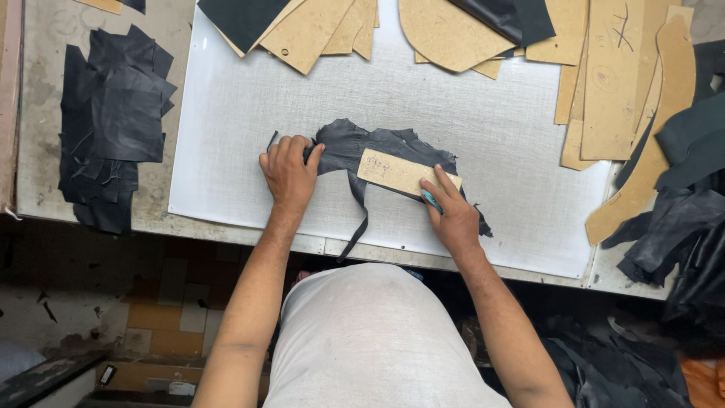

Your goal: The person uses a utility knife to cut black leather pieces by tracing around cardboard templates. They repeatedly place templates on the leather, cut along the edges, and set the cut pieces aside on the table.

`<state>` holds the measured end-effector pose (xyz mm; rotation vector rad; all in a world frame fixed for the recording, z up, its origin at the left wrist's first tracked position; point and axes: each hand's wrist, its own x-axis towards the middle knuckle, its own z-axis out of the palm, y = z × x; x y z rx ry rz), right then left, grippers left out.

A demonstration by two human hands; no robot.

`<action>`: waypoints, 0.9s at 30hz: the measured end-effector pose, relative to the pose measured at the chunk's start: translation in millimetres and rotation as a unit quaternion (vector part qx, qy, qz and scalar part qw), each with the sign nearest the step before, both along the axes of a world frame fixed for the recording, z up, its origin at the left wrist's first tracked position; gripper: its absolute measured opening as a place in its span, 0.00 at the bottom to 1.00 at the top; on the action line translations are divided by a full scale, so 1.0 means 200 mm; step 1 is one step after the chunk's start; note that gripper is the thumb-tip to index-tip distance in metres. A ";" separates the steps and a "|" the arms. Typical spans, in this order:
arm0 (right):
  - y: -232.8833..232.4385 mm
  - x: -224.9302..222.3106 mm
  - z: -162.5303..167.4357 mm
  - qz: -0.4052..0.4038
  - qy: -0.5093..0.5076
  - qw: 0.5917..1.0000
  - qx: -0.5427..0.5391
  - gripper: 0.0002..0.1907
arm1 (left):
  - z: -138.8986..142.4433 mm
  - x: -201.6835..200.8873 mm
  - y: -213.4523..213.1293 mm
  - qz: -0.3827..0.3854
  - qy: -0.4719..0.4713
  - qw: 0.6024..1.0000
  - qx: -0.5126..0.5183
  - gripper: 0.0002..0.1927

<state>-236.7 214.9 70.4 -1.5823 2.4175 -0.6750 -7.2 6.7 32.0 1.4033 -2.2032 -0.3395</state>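
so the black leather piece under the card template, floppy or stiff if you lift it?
Probably floppy: the black leather piece lies flat with ragged edges, and a thin strip trails limp toward the table edge. Likely light. It may slide on the white cutting mat, since the left hand pins it.

Seen from above, a person wears a plain, pale grey-white short-sleeved T-shirt [374, 340] of soft fabric, rounded over the belly and faintly smudged. Both forearms are bare, with no sleeves reaching them. The left hand [288, 172] and right hand [453, 215] carry no gloves, rings or watch.
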 end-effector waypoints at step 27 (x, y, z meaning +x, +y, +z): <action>0.07 -0.05 0.00 -0.078 -0.128 0.983 -0.103 0.13 | 0.13 -0.04 0.02 -0.369 -0.040 0.926 -0.069 0.11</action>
